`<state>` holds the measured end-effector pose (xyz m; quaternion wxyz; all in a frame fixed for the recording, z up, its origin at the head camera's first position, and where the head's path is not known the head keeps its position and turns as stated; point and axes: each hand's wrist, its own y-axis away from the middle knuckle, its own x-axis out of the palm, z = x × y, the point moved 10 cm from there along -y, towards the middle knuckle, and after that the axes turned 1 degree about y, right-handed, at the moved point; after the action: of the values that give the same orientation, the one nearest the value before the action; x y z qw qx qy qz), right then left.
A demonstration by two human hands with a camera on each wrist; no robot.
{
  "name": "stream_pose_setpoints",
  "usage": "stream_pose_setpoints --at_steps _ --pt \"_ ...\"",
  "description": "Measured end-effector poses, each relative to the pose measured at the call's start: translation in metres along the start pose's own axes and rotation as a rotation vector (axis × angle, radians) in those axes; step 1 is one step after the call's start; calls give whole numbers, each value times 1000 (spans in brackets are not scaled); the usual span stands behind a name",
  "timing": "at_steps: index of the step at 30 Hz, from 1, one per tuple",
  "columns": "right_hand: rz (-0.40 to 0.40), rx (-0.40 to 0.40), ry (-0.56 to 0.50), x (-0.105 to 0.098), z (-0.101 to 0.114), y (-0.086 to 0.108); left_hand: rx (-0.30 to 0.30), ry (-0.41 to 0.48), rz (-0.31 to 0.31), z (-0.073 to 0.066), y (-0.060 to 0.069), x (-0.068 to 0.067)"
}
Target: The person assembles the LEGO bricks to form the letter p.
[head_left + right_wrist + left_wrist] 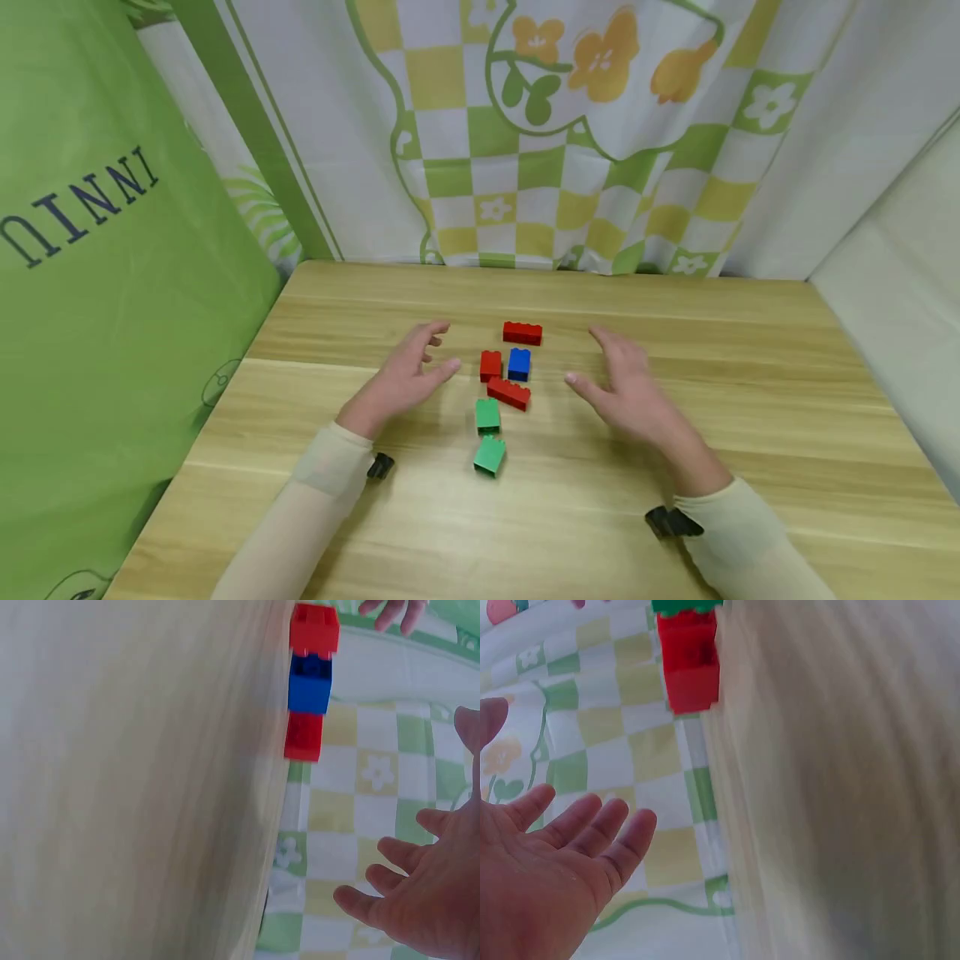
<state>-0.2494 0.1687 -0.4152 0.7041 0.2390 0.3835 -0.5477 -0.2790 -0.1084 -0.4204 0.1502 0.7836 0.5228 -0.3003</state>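
Observation:
Several toy building blocks lie loose on the wooden table between my two hands. Farthest back is a long red block point(522, 333). Nearer are a small red block point(491, 366) and a blue block point(519, 365), side by side, then a slanted long red block point(509, 393). Closest to me are a green block point(487, 416) and another green block point(490, 456). My left hand point(405, 371) hovers left of them, fingers relaxed and holding nothing. To their right, my right hand point(622, 387) is likewise apart from the blocks, with fingers spread. Both wrist views show bare palms.
The wooden table point(750, 400) reaches back to a patterned curtain point(555, 183). A green fabric cover point(112, 275) hangs along the left side, and a pale wall point(915, 275) is at the right. Black wrist devices point(672, 522) sit at both sleeves.

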Motion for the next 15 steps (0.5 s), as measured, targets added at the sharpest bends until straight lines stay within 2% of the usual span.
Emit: stream_pose_setpoints --at_steps 10,15 --pt "129 -39 -12 32 27 8 39 26 86 -4 3 28" --pt "185 -60 -8 47 40 12 39 35 135 -6 6 42"
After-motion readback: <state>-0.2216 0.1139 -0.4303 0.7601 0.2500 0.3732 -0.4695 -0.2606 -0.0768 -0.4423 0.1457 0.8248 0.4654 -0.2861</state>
